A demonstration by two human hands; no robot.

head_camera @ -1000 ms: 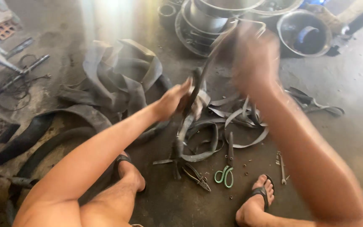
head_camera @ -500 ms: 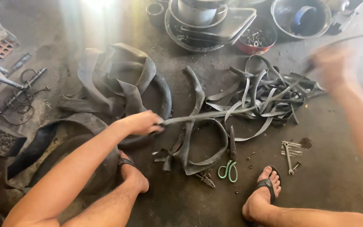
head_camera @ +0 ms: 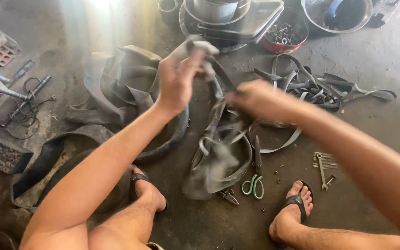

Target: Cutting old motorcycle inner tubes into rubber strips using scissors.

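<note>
My left hand (head_camera: 179, 76) is raised over the floor, gripping the upper end of a grey rubber inner tube strip (head_camera: 218, 153) that hangs down blurred to the ground. My right hand (head_camera: 255, 99) is closed on the same strip lower down, close to the left hand. Green-handled scissors (head_camera: 254, 184) lie on the floor just below the strip, between my two sandalled feet. A heap of cut rubber strips (head_camera: 320, 88) lies to the right of my right hand.
A pile of black inner tubes (head_camera: 116, 92) sits at left. Metal basins and a tray (head_camera: 237, 18) stand at the top, beside a red bowl of bolts (head_camera: 285, 34). Wrenches (head_camera: 322, 164) and pliers (head_camera: 230, 196) lie near my feet. Tools and cable (head_camera: 19, 102) lie far left.
My right hand has come back in from the far right toward the left hand. My left hand has risen from the floor, lifting the strip's end up.
</note>
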